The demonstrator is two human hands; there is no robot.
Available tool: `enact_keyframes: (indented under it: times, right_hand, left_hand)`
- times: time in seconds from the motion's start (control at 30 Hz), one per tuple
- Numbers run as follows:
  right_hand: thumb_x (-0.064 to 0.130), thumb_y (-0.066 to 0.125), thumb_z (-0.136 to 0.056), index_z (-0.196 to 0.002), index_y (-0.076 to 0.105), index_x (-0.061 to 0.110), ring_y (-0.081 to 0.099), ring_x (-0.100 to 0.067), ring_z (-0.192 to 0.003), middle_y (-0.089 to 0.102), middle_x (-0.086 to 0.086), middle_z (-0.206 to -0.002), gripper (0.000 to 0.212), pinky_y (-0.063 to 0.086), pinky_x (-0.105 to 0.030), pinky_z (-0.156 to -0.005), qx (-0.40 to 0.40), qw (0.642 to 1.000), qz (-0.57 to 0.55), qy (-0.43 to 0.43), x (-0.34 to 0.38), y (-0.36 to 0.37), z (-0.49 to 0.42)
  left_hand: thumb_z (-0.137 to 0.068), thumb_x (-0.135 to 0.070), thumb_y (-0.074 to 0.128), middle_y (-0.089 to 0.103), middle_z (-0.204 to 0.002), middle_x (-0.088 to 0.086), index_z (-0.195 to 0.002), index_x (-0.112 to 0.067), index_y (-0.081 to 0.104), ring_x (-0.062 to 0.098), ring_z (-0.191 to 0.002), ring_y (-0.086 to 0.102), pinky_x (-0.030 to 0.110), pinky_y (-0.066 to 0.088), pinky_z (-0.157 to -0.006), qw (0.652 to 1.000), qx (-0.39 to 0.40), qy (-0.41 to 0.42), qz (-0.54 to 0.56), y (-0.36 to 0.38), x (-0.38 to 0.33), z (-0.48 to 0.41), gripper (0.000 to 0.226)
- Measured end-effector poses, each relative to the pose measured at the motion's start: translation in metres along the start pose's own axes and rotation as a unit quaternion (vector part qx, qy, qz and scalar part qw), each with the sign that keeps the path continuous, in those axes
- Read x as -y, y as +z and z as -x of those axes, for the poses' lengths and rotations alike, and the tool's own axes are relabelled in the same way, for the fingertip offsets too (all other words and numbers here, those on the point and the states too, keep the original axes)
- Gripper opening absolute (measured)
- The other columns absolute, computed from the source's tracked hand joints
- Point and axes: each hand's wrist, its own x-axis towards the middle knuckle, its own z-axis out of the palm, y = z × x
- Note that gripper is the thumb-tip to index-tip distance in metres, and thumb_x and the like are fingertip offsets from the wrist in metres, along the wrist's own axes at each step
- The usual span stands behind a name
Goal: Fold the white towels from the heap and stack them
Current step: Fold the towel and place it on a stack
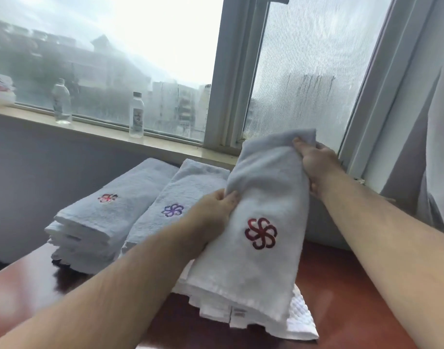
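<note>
A folded white towel (263, 202) with a red pinwheel emblem is lifted at its far end over the front stack (243, 311) of folded towels. My left hand (215, 210) pinches its left edge. My right hand (316, 165) grips its upper right corner. Behind stand two more stacks: one topped by a towel with a purple emblem (180, 197), and a left stack (107, 210) topped by a red emblem. A white heap (324, 230) lies behind my right forearm, mostly hidden.
The stacks sit on a reddish-brown table (341, 285). Two clear plastic bottles (61, 102) (136, 114) stand on the window sill (90, 129) beyond. A grey curtain (432, 147) hangs at the right. A misted window fills the background.
</note>
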Motion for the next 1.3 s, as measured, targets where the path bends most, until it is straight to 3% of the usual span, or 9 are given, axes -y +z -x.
enact_keyframes:
  times: [0.13,0.33,0.5,0.77,0.9,1.03,1.13,1.23,1.3]
  right_hand:
    - [0.034,0.070,-0.095,-0.095,0.066,0.024,0.074,-0.023,-0.089,0.074,-0.003,-0.104,0.010,0.063,-0.038,-0.081,-0.002,1.000,0.028,0.010,-0.014,0.016,-0.047]
    - [0.041,0.071,-0.093,-0.135,0.061,0.008,0.065,-0.028,-0.102,0.067,-0.013,-0.125,0.053,0.054,-0.039,-0.091,0.018,0.980,0.168,0.109,-0.104,0.032,-0.098]
    - [0.046,0.064,-0.097,-0.128,0.062,0.007,0.064,-0.027,-0.101,0.068,-0.011,-0.118,0.050,0.051,-0.034,-0.091,0.017,0.972,0.205,0.115,-0.142,0.024,-0.113]
    - [0.034,0.062,-0.098,-0.118,0.066,0.005,0.061,-0.025,-0.099,0.068,-0.010,-0.119,0.035,0.039,-0.023,-0.073,-0.059,0.977,0.198,0.052,-0.144,0.032,-0.119]
    - [0.026,0.057,-0.097,-0.133,0.049,-0.007,0.056,-0.037,-0.123,0.057,-0.023,-0.135,0.050,0.041,-0.031,-0.087,-0.117,0.964,0.236,0.045,-0.139,0.039,-0.115]
    - [0.022,0.065,-0.087,-0.124,0.049,0.012,0.046,-0.035,-0.121,0.049,-0.015,-0.130,0.041,0.039,-0.045,-0.100,-0.141,0.883,0.419,-0.156,-0.134,0.034,-0.100]
    - [0.039,0.065,-0.089,-0.119,0.064,0.024,0.046,-0.028,-0.126,0.055,-0.006,-0.132,0.033,0.033,-0.042,-0.103,-0.015,0.821,0.500,-0.275,-0.115,0.041,-0.100]
    - [0.064,0.047,-0.094,-0.139,0.057,0.025,0.043,-0.026,-0.139,0.051,-0.006,-0.150,0.060,0.032,-0.046,-0.116,0.204,0.771,0.575,-0.181,-0.109,0.058,-0.101]
    - [0.073,0.037,-0.094,-0.153,0.041,0.024,0.031,-0.027,-0.148,0.037,-0.006,-0.161,0.077,0.023,-0.047,-0.122,0.251,0.746,0.603,-0.131,-0.117,0.065,-0.101]
  left_hand:
    - [-0.103,-0.044,0.051,0.074,-0.108,0.002,-0.122,-0.020,0.068,0.020,-0.096,0.071,0.032,0.060,-0.080,0.999,-0.007,-0.040,-0.023,-0.008,-0.007,-0.038,0.035]
    - [-0.108,-0.039,0.034,0.057,-0.136,0.019,-0.132,-0.003,0.057,0.035,-0.124,0.054,0.033,0.042,-0.094,0.950,-0.020,-0.106,-0.291,-0.007,0.025,-0.073,0.048]
    - [-0.096,-0.057,0.047,0.062,-0.132,0.009,-0.131,-0.014,0.060,0.029,-0.117,0.057,0.032,0.039,-0.092,0.935,0.003,-0.105,-0.338,-0.010,0.038,-0.086,0.057]
    - [-0.101,-0.053,0.043,0.060,-0.133,0.004,-0.132,-0.021,0.052,0.025,-0.119,0.055,0.034,0.039,-0.098,0.927,-0.012,-0.079,-0.367,-0.008,0.033,-0.084,0.045]
    - [-0.098,-0.050,0.049,0.053,-0.135,0.006,-0.140,-0.025,0.031,0.028,-0.120,0.053,0.039,0.042,-0.095,0.903,-0.072,0.005,-0.423,0.000,0.032,-0.066,0.051]
    - [-0.095,-0.059,0.046,0.037,-0.147,-0.003,-0.145,-0.032,0.034,0.019,-0.135,0.034,0.042,0.034,-0.109,0.847,-0.042,0.136,-0.513,0.008,0.021,-0.058,0.058]
    - [-0.077,-0.086,0.045,0.031,-0.156,-0.007,-0.148,-0.032,0.034,0.015,-0.141,0.028,0.040,0.025,-0.117,0.854,0.074,0.063,-0.512,0.009,0.017,-0.059,0.090]
    - [-0.058,-0.100,0.043,0.007,-0.166,-0.015,-0.157,-0.036,0.008,0.010,-0.150,0.013,0.033,0.007,-0.119,0.831,0.127,0.023,-0.541,0.001,0.025,-0.056,0.123]
    - [-0.052,-0.104,0.038,-0.004,-0.166,-0.019,-0.157,-0.039,-0.003,0.006,-0.151,0.002,0.029,-0.002,-0.117,0.834,0.128,0.021,-0.536,-0.002,0.034,-0.056,0.129]
